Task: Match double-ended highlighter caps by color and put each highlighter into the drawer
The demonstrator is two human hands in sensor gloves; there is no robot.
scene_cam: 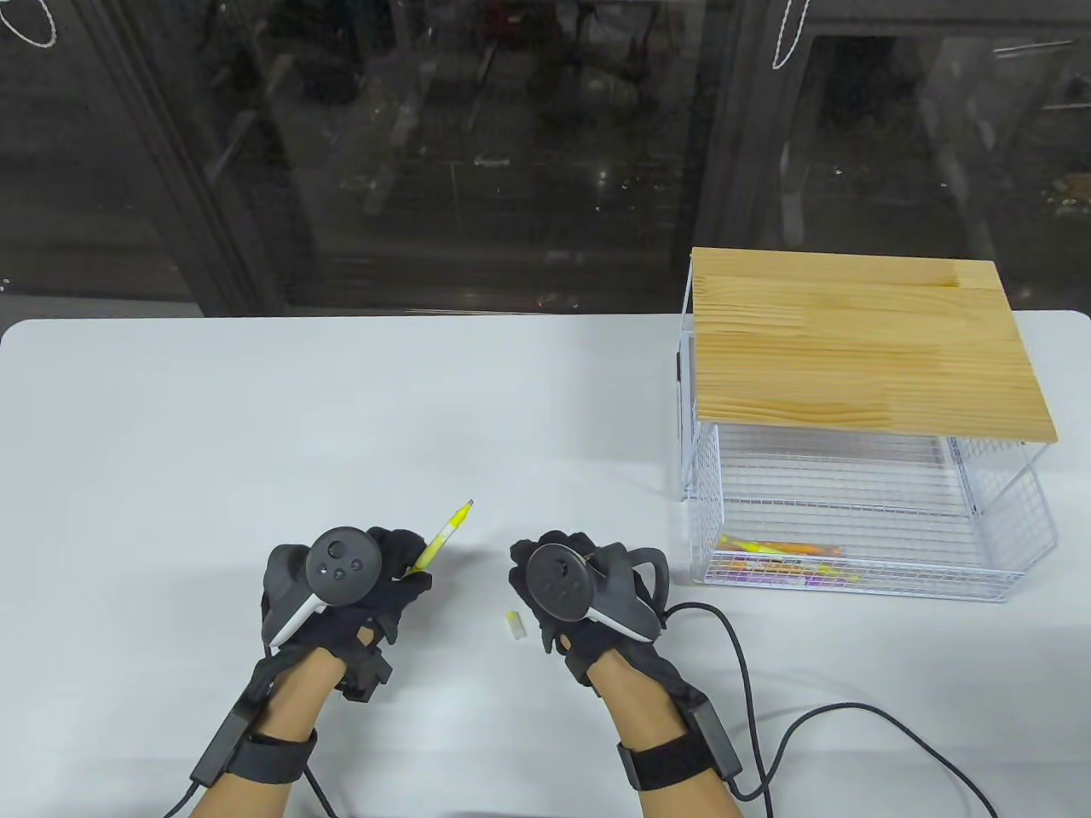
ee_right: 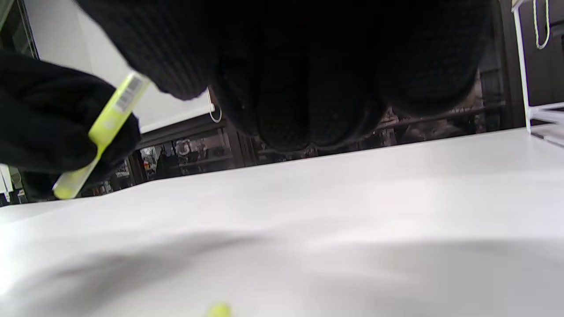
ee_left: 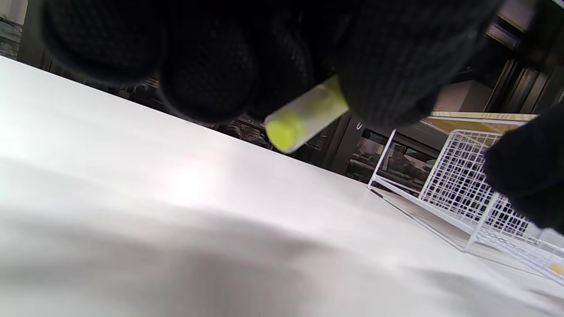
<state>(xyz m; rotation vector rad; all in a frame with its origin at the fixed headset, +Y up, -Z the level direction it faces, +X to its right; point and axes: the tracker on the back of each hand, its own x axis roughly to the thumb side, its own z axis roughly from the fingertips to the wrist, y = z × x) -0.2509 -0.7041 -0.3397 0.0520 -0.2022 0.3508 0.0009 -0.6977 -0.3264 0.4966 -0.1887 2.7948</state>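
My left hand [scene_cam: 409, 569] grips a yellow highlighter [scene_cam: 443, 537] by its lower half. Its bare tip points up and to the right, away from me. In the left wrist view its other end [ee_left: 304, 118] sticks out between my fingers with a yellow cap on. A small yellow cap [scene_cam: 513, 625] lies loose on the table beside the thumb of my right hand [scene_cam: 535, 564]. That hand's fingers are loosely curled and hold nothing. The white wire drawer [scene_cam: 852, 588] stands pulled out at the right with several highlighters [scene_cam: 780, 550] inside.
A wooden board [scene_cam: 861, 341] tops the wire frame above the drawer. A black cable [scene_cam: 767, 707] trails from my right wrist across the table's near right. The white table [scene_cam: 256, 409] stretches bare to the left and behind my hands.
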